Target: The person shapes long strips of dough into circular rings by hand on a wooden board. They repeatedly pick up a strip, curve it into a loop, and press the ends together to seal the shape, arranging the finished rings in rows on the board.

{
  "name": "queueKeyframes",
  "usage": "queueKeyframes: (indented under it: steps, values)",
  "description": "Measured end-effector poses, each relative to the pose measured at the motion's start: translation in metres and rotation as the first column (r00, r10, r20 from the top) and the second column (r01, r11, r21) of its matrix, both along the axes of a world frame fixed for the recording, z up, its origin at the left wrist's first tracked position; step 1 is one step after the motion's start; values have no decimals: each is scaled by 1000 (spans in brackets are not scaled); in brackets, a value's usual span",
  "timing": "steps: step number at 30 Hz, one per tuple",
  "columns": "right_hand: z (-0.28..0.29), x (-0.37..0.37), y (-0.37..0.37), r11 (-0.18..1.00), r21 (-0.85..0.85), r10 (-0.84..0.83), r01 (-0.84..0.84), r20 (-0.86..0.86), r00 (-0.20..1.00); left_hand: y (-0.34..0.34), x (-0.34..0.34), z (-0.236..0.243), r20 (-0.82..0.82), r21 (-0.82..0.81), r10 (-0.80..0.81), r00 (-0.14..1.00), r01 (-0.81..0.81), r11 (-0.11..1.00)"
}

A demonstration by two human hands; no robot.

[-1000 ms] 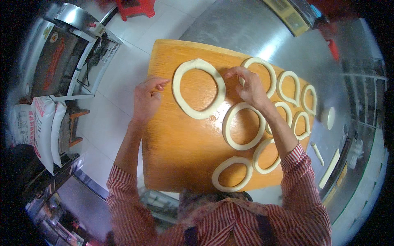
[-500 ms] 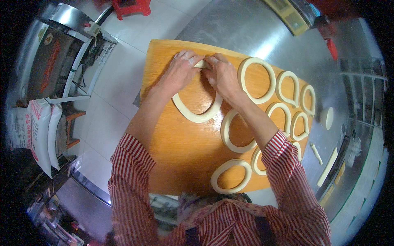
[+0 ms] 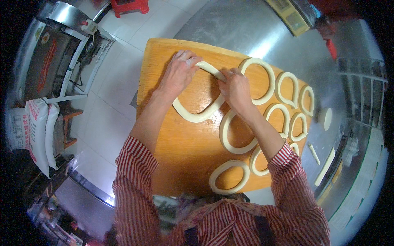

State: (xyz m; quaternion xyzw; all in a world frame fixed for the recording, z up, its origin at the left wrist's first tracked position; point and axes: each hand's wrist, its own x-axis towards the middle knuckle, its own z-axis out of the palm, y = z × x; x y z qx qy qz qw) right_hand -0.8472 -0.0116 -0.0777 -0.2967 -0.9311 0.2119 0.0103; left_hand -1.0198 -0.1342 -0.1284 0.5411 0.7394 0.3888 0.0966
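A pale dough ring (image 3: pixel 197 118) lies on the wooden board (image 3: pixel 180 164) between my hands. On its upper left, my left hand (image 3: pixel 180 69) grips the dough, the fingers curled over it. My right hand (image 3: pixel 236 88) pinches the ring's right side, thumb and fingertips closed on the strand. Between the two hands the dough runs as a smooth band. Just right of my right hand lies another large dough ring (image 3: pixel 271 78). Below it another dough ring (image 3: pixel 224 133) rests partly beneath my right forearm.
Several smaller rings, such as one dough ring (image 3: pixel 246 176) near the front edge, cover the board's right side. A steel table (image 3: pixel 230 24) carries a white round piece (image 3: pixel 325 119), a dough strip (image 3: pixel 314 154) and a yellow scale (image 3: pixel 291 18). White sacks (image 3: pixel 39 135) stand left.
My right hand has slid right and down along the ring, away from my left hand, uncovering the dough strand between them. My left hand has stayed nearly in place.
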Motion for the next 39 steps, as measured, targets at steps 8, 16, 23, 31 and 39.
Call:
queueKeyframes:
  steps: [8,16,23,31,39]
  values:
    - [-1,-39,4,989,-9,142,-150,-277,950,2,1,11,32,11,5,999,-5,1000]
    - [-9,-27,3,997,-71,0,-12,-173,985,-6,3,5,70,45,20,997,-24,999]
    - [-11,-67,15,895,-106,392,-434,-277,877,-35,29,20,-97,-110,374,922,-384,917]
    - [-12,-77,15,878,-96,432,-470,-268,861,-41,28,4,-44,-22,369,928,-370,929]
    - [-31,-85,22,799,34,578,-600,-318,752,-49,36,9,3,-39,450,893,-449,893]
